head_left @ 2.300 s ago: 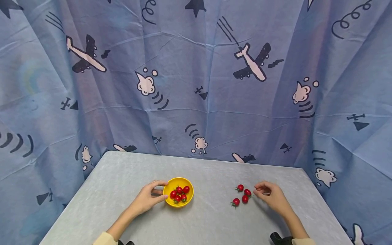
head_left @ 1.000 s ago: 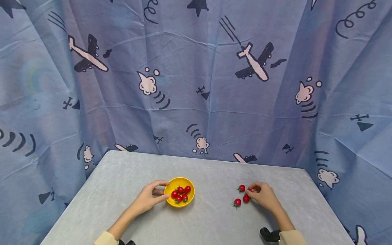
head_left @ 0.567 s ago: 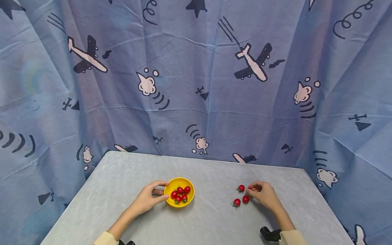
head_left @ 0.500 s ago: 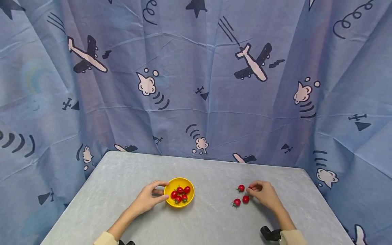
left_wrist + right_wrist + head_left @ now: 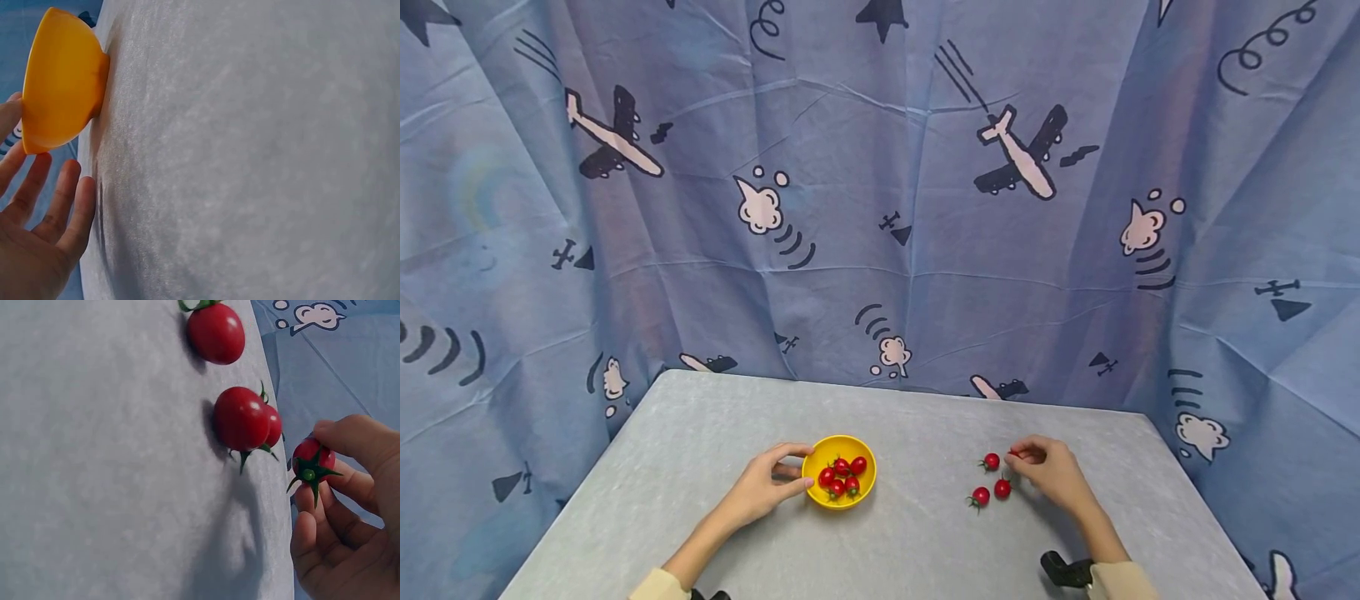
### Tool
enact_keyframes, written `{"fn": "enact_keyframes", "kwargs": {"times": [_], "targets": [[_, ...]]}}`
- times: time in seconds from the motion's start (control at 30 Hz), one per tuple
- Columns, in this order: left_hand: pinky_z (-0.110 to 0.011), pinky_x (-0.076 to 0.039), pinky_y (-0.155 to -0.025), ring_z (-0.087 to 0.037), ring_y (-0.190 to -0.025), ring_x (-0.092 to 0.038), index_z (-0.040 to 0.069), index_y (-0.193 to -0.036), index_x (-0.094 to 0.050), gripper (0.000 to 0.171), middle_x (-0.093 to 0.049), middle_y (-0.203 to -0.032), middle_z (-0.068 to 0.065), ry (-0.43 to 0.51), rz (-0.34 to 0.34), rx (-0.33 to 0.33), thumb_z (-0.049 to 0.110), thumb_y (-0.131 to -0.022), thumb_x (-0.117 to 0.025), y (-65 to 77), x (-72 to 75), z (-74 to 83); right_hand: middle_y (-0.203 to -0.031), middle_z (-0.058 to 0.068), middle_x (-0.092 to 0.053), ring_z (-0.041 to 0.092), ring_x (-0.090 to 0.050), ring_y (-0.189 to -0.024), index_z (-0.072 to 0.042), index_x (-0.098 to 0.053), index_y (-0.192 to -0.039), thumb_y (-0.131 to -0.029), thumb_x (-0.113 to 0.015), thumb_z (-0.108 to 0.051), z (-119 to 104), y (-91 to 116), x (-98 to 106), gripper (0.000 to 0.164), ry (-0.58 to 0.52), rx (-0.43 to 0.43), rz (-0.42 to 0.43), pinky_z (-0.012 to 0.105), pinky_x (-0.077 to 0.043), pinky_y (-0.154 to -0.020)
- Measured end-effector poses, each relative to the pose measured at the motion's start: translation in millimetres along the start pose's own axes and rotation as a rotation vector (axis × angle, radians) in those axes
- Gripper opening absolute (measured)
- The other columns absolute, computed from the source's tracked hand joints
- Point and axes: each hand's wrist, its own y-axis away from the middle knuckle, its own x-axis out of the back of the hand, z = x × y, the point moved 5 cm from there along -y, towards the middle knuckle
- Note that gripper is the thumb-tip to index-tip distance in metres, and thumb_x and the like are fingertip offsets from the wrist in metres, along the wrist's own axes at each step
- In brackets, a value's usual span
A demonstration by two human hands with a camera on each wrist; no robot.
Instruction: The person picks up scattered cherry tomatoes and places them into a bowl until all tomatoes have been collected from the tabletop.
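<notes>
On the left of the table a yellow bowl (image 5: 839, 442) stands with several red cherry tomatoes (image 5: 852, 486) inside. My left hand (image 5: 760, 483) holds its left rim between thumb and fingers; the left wrist view shows the bowl's (image 5: 62, 75) outer side and the lower fingers spread below it. My right hand (image 5: 1052, 471) pinches a cherry tomato (image 5: 309, 453) between thumb and fingertips, its green stem end facing the right wrist camera. That tomato is mostly hidden by the fingers in the head view. Three loose cherry tomatoes (image 5: 1002, 489) lie just left of the right hand.
The table (image 5: 917, 542) has a pale grey cloth-like surface. Behind and beside it hangs a blue curtain (image 5: 820, 317) printed with planes and clouds. A black wrist mount (image 5: 1066, 570) sits at the right wrist.
My right hand came in leftward to the loose tomatoes, took hold of one and has now risen slightly with it. The left hand and the bowl have stayed in place.
</notes>
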Motion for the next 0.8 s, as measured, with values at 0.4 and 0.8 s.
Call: {"fn": "enact_keyframes", "kwargs": {"times": [0.4,0.8], "targets": [[-0.035,-0.058,-0.083,-0.028,-0.101,-0.067,0.003,-0.135,-0.062,0.047,-0.059,-0.132,-0.018,0.051,-0.001,0.023,0.013,-0.092,-0.078,0.7,0.7,1.1,-0.089,0.004,-0.069,0.02,-0.063,-0.082,0.001,-0.073,-0.101,-0.089,-0.081,-0.009,-20.2,-4.3,-8.9,0.018,-0.027,0.064,-0.012,0.026,-0.054,-0.07],[-0.032,-0.058,-0.083,-0.025,-0.1,-0.067,0.006,-0.134,-0.063,0.047,-0.06,-0.131,-0.016,0.017,-0.001,0.033,0.019,-0.092,-0.079,-0.1,0.6,-3.3,-0.086,0.002,-0.067,0.02,-0.064,-0.083,-0.003,-0.073,-0.101,-0.089,-0.081,-0.012,-42.1,-13.5,-27.2,0.017,-0.064,0.095,-0.026,0.028,-0.055,-0.072]]}}
